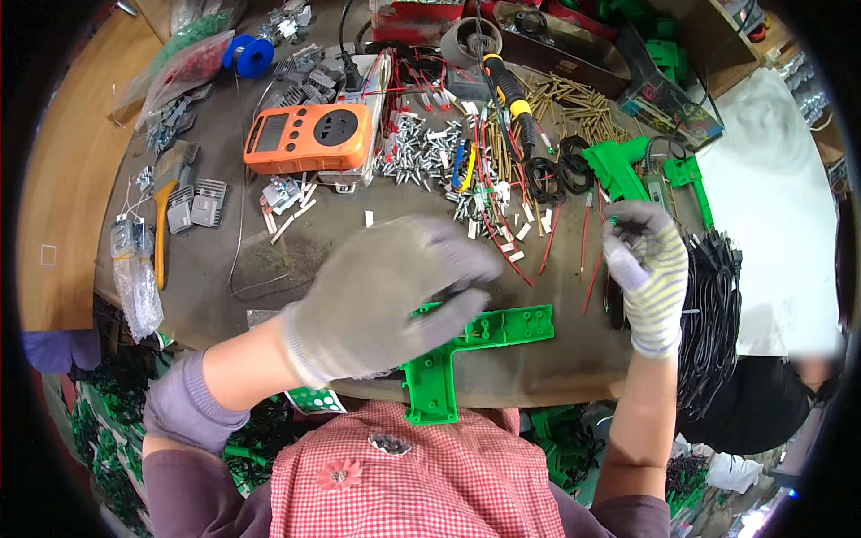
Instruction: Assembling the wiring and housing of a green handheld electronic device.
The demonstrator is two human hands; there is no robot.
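Observation:
A green plastic L-shaped tool housing half (433,387) lies hollow side up at the near edge of the bench, in front of my apron. My left hand (381,291), in a grey work glove, hovers over its upper left part and hides that corner. Its thumb and fingers are apart, slightly blurred, with nothing visible between them. At the right, my right hand (647,269), in a striped glove, is raised with curled fingers pinched together. What they hold, if anything, I cannot make out. Just beyond it lies a green gun-shaped housing (619,166).
An orange meter (309,137) stands at the back left. Silver screws (421,148), brass-coloured rods (583,103) and red wires (549,238) cover the middle. A yellow-black soldering iron (509,90) lies behind. Black cords (708,332) hang at the right edge.

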